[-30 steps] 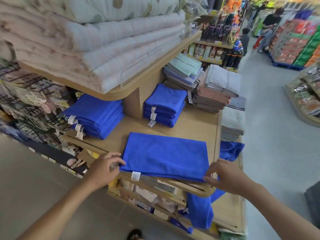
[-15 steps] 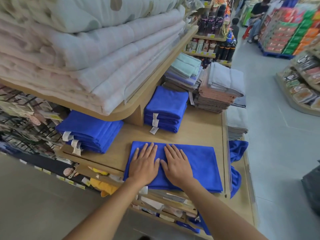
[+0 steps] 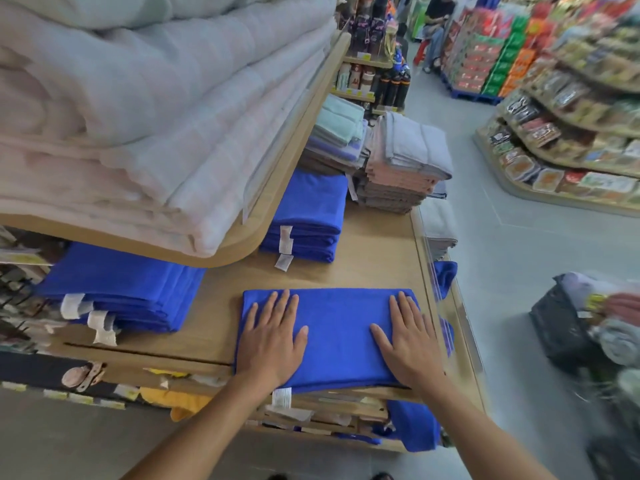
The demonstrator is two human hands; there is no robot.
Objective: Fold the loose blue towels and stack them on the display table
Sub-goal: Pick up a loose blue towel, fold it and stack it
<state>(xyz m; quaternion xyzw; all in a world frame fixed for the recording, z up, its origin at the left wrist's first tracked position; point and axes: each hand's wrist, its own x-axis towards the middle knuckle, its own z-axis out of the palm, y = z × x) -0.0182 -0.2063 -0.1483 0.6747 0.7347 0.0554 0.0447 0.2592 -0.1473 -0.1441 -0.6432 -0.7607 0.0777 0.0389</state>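
Folded blue towel [image 3: 339,327] lies on the display table [image 3: 377,258]; left hand [image 3: 272,341] and right hand [image 3: 408,344] press it, fingers straight and spread.

pale quilts [image 3: 156,105], pink-grey towel stack [image 3: 398,174], black basket [image 3: 561,327]

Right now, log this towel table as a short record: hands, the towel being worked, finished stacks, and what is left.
left hand: flat, fingers straight, pressing the left end of the folded blue towel
right hand: flat, pressing its right end
folded blue towel: at the display table front edge, white tag hanging over
back stack: folded blue towels
left stack: folded blue towels, partly under the upper shelf
loose blue towel: hangs below the front right corner, unfolded
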